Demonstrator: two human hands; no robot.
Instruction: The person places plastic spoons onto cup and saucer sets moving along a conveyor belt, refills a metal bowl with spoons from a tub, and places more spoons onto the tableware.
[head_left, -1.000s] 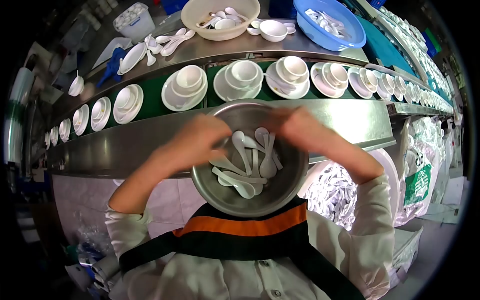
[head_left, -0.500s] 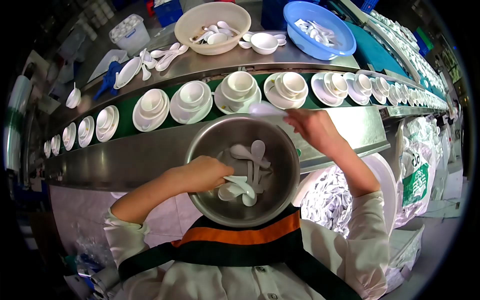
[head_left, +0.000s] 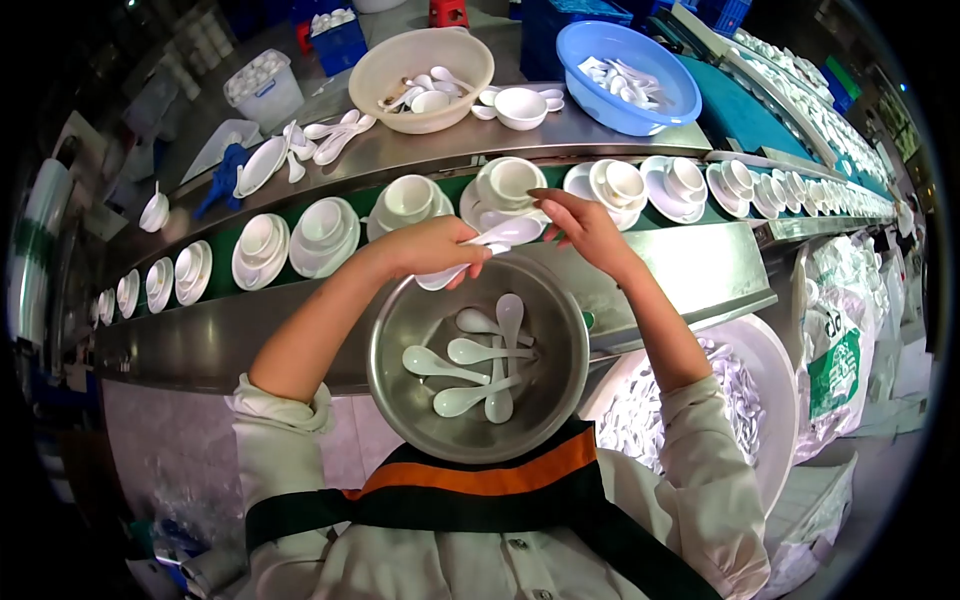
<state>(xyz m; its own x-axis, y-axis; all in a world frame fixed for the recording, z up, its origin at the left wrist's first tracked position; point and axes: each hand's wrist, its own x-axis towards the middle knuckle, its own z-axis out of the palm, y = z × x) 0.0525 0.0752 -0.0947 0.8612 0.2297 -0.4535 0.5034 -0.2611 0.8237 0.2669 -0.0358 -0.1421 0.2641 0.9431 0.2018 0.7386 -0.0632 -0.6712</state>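
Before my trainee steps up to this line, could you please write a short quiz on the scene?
1. True or false: the left hand is empty.
2. On the far counter, which basin stands right of the beige basin: (a) green, (b) blue, (c) red?
3. Fill in: the steel bowl in front of the apron contains several white ____.

Key:
1. False; it holds white spoons.
2. b, the blue basin.
3. Spoons.

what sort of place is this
Probably a tableware sorting or packing workshop: sets of white dishes line a long green belt, a steel bowl holds loose spoons, and a blue basin of more white pieces sits beyond the belt.
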